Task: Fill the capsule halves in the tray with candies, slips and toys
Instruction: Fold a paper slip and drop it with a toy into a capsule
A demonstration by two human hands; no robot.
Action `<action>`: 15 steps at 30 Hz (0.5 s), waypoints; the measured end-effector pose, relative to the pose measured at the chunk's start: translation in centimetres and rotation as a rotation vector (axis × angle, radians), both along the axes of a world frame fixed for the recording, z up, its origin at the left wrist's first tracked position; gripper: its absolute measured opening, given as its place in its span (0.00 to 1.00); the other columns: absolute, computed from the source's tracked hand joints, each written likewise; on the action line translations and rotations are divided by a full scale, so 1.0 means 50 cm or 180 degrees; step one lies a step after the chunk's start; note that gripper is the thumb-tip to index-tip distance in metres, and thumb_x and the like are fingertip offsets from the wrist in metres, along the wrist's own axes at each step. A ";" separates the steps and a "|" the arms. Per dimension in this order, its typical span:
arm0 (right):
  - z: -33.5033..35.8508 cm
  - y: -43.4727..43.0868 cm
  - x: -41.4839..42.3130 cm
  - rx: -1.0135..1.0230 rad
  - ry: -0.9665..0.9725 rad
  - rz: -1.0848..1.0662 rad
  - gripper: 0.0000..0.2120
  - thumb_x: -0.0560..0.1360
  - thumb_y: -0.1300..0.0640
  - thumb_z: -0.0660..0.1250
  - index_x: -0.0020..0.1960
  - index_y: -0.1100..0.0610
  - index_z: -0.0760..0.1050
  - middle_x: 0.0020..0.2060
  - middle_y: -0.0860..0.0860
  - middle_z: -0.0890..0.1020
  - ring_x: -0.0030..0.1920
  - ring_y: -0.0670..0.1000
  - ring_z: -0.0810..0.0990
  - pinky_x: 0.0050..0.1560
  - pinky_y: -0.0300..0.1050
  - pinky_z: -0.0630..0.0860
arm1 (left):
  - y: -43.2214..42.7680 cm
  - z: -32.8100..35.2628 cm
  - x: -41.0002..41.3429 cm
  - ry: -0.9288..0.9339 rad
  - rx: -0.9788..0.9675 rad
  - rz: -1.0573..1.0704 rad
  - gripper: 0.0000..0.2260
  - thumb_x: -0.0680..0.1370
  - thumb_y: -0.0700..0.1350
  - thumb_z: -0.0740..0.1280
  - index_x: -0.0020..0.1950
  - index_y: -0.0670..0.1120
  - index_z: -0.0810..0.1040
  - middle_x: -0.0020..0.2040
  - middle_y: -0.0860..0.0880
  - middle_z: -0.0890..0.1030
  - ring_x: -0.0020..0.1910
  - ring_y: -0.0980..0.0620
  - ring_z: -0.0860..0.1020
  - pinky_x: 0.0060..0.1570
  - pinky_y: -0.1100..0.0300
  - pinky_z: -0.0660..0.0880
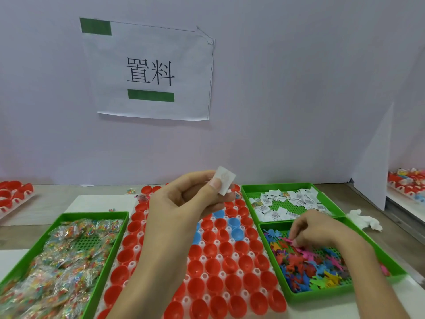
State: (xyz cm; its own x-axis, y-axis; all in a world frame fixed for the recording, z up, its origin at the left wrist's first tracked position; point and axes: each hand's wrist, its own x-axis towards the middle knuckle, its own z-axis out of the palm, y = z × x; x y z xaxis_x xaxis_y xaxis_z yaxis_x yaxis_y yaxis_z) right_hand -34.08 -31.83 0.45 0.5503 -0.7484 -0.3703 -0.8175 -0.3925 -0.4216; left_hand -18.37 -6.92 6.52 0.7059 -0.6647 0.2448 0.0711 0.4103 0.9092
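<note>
A white slip is being pinched by the left hand above the tray of red and blue capsule halves. The right hand is being held, fingers curled, among the toys in a green bin; whether one is being gripped cannot be told.

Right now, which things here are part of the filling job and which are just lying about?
Job: tray, capsule halves, candies, slips, toys, slip pinched in left hand, right hand at the toys.
Lying about: sign, tissue, side trays.
</note>
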 end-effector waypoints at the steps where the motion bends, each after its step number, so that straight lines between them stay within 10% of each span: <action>1: -0.003 0.000 0.003 -0.0018 -0.0023 0.0015 0.06 0.73 0.65 0.74 0.41 0.55 0.84 0.37 0.48 0.86 0.39 0.45 0.84 0.42 0.41 0.77 | 0.001 0.000 0.001 -0.0003 -0.0001 0.0005 0.14 0.65 0.51 0.73 0.48 0.50 0.86 0.44 0.47 0.88 0.44 0.47 0.87 0.40 0.65 0.81; 15: 0.122 0.093 0.010 0.0066 -0.2232 0.0916 0.05 0.71 0.48 0.75 0.44 0.49 0.83 0.41 0.51 0.86 0.44 0.49 0.85 0.48 0.40 0.79 | -0.001 -0.012 0.007 -0.0166 0.0068 -0.0080 0.08 0.69 0.48 0.72 0.46 0.54 0.87 0.43 0.47 0.88 0.43 0.49 0.87 0.40 0.66 0.80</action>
State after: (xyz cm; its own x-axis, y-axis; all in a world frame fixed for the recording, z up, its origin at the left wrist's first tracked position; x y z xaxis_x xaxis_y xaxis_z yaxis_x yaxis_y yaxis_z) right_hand -33.58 -27.16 6.54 0.8346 -0.5362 0.1260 -0.2215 -0.5362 -0.8145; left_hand -17.99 -6.95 5.91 0.6756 -0.6874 0.2663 0.0333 0.3893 0.9205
